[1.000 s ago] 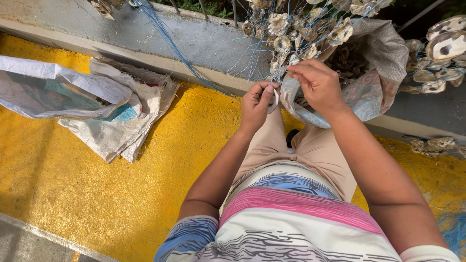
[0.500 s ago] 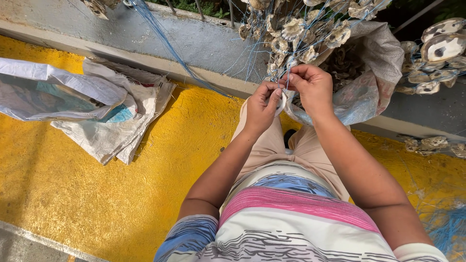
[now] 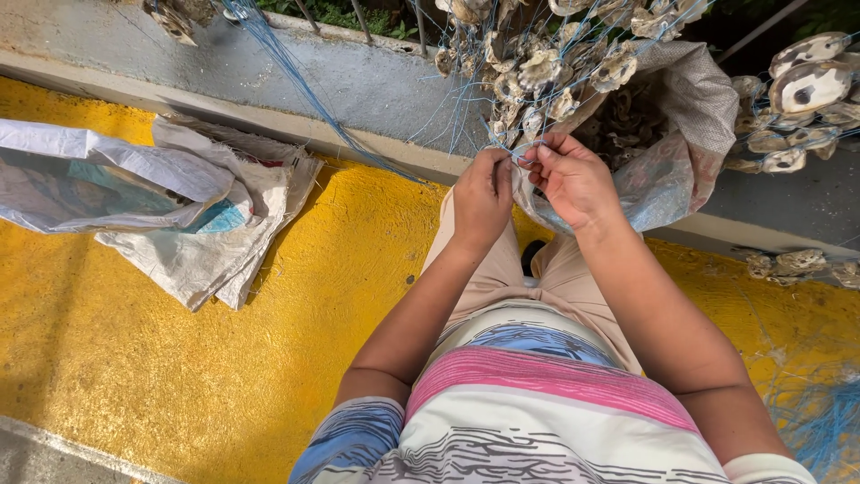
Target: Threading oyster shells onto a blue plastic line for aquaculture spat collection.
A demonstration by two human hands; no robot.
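Between the fingertips of both hands, a thin blue line (image 3: pixel 520 148) is being pinched: the left hand (image 3: pixel 482 195) is closing thumb and fingers on it from one side while the right hand (image 3: pixel 573 179) is clamping its fingertips on it from the other, the two hands almost touching just above the person's lap. That line is running up into a hanging cluster of oyster shells (image 3: pixel 537 72) strung on more blue cord, dangling right above the hands. Behind the right hand, an open woven sack (image 3: pixel 681 152) is sagging against a grey concrete ledge (image 3: pixel 358 85), dark shells showing inside it. More strung shells (image 3: pixel 797 99) are hanging farther right. A bundle of blue cords (image 3: pixel 296 76) is slanting down across the ledge. To the left, well apart from the hands, flattened white sacks (image 3: pixel 179 224) are lying on the yellow-painted floor (image 3: pixel 179 376). The person, in beige shorts and a striped shirt, is facing the ledge.
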